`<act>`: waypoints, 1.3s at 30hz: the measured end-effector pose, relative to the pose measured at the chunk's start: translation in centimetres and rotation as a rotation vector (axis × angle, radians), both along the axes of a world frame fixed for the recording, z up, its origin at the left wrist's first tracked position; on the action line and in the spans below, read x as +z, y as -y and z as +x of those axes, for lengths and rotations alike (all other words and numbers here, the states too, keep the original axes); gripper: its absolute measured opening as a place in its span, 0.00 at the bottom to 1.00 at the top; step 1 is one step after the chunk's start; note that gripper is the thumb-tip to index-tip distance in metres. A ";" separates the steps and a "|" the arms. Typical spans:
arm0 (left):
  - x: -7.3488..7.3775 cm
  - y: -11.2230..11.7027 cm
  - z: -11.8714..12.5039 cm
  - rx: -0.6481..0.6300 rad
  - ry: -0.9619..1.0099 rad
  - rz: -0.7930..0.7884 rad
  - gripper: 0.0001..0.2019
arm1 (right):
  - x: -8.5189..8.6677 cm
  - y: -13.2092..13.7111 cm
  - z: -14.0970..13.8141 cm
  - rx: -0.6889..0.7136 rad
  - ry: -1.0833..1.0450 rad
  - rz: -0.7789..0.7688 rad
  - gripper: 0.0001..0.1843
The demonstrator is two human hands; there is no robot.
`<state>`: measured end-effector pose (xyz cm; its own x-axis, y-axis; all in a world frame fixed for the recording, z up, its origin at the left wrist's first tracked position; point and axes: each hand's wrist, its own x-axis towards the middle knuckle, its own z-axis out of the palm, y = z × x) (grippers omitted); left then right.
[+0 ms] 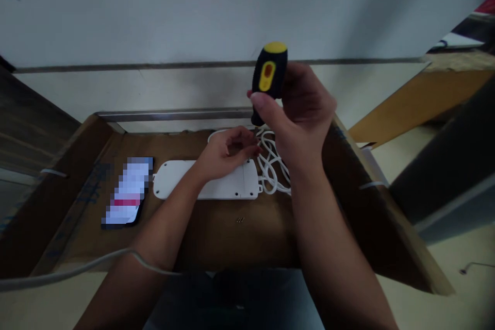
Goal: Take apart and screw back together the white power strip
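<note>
My right hand (299, 118) is closed around a screwdriver (269, 69) with a black and yellow handle, held upright with its shaft pointing down. Just below the handle, the fingers of my left hand (228, 152) are curled together near the shaft's lower end. Whatever they pinch is too small to make out. Beneath my left hand and forearm lies a white power strip (228, 188), its flat underside up, with dark screw holes near the edges. Its coiled white cord (270, 165) lies at the right end. Several tiny screws (240, 220) rest on the brown surface in front of the strip.
A phone (129, 193) with a lit, blurred screen lies left of the strip. Brown raised side walls (371, 216) bound the work surface, and a pale panel (193, 15) stands behind it. A white cable (96, 259) crosses my left forearm at the lower left.
</note>
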<state>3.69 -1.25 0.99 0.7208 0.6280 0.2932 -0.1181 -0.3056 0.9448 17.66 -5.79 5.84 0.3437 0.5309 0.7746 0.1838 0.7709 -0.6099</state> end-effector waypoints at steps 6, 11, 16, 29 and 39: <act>-0.3 0.3 1.0 0.049 0.076 -0.097 0.21 | 0.4 0.3 -0.3 -0.027 -0.008 -0.006 0.13; -0.2 0.0 0.6 0.042 0.040 -0.008 0.17 | 0.4 0.7 0.2 0.236 -0.023 -0.081 0.15; 0.4 -0.7 -0.3 -0.003 -0.024 0.230 0.14 | 0.8 1.5 0.6 0.302 0.032 -0.170 0.12; -0.4 -0.2 0.6 0.163 -0.015 -0.002 0.21 | 0.5 0.1 0.1 -0.146 0.061 -0.015 0.20; 0.0 -0.2 0.0 0.126 -0.098 0.136 0.16 | 0.1 -0.1 0.5 -0.242 0.039 -0.105 0.17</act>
<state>3.65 -1.08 0.98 0.6681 0.6746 0.3139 0.0198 -0.4379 0.8988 18.18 -5.68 5.93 0.4409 0.5151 0.7350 0.3799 0.6348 -0.6728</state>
